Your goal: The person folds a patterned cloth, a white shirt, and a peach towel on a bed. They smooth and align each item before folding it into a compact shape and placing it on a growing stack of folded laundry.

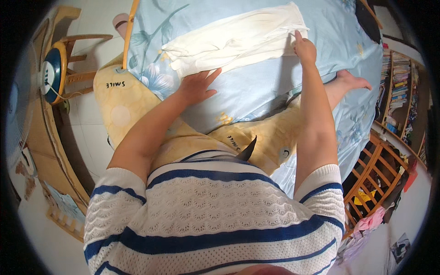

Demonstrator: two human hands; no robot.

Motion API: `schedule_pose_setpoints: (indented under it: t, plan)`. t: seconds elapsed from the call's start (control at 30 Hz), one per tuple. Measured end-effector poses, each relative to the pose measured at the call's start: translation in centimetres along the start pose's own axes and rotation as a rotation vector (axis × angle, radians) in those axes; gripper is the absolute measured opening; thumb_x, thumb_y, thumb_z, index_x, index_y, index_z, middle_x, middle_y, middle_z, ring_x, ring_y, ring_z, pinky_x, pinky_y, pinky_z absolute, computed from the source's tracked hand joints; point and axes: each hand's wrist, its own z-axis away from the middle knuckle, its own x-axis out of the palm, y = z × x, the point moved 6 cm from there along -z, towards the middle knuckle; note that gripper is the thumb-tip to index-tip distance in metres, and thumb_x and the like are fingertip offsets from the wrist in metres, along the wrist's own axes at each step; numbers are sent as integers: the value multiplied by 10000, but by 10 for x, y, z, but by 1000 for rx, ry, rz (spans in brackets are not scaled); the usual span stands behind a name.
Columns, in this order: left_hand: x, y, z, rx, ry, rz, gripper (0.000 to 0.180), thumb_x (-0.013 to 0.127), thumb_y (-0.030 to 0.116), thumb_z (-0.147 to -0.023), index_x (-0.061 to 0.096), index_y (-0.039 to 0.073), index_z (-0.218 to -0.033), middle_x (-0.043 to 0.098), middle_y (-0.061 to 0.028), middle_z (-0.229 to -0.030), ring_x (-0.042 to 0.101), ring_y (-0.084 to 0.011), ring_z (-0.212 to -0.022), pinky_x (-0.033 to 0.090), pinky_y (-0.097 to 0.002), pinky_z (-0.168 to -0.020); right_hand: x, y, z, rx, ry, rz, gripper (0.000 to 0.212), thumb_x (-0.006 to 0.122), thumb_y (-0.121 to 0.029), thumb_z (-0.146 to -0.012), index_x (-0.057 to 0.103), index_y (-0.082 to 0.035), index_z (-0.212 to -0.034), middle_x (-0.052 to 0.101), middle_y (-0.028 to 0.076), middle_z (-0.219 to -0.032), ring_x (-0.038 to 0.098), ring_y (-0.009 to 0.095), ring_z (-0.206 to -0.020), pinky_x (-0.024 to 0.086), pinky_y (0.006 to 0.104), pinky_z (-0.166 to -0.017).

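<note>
A cream white garment (233,39) lies folded lengthwise on a light blue flowered bedsheet (256,87). My left hand (198,85) rests flat with spread fingers on the sheet, its fingertips touching the garment's near edge. My right hand (304,47) pinches the garment's right corner between thumb and fingers. I sit on the bed in yellow patterned trousers, one bare foot (350,81) stretched out to the right.
A standing fan (51,71) and a wooden chair (78,59) are on the tiled floor to the left. A bookshelf (398,91) fills the right wall. A wooden rack (376,174) with clothes stands at the lower right.
</note>
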Motion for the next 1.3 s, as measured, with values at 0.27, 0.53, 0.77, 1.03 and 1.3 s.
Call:
schedule_pose_setpoints:
  t: [0.27,0.53,0.77,1.03,1.3]
  plan:
    - [5,-3,1,-61,-158,14,719,544,379,-854,182,227,-1456,325,-160,-1401,358,-316,-1273,304,-408,-1046,21,-47,11,18,-307,62,264,599,-304,-656,659,-51,-613,667,129,-787,626,259,-685,502,346,-630]
    - [0,-2,5,-81,-68,43,712,588,375,-818,254,248,-1433,381,-144,-1352,385,-309,-1242,330,-409,-1030,9,-15,52,239,-298,-2142,341,455,-94,-797,519,46,-1101,553,185,-1182,536,319,-1101,450,469,-919]
    - [-2,2,2,-69,-82,26,714,597,373,-814,262,253,-1432,462,-144,-1233,491,-304,-1109,414,-406,-933,29,-5,53,592,-232,-1948,307,430,-80,-925,496,55,-1192,552,166,-1219,536,278,-1133,384,424,-1024]
    - [-7,2,1,-9,-46,50,736,619,346,-799,267,208,-1431,457,-173,-1223,494,-342,-1085,421,-422,-908,-8,27,-6,510,42,-1856,160,525,-126,-898,539,-1,-996,605,89,-952,604,254,-845,509,397,-662]
    - [-10,-1,3,30,70,112,790,653,311,-766,247,181,-1431,441,-161,-1301,481,-334,-1144,428,-405,-925,-15,33,-5,587,-147,-1595,189,548,-170,-887,535,-38,-1022,615,103,-937,605,250,-803,489,380,-607]
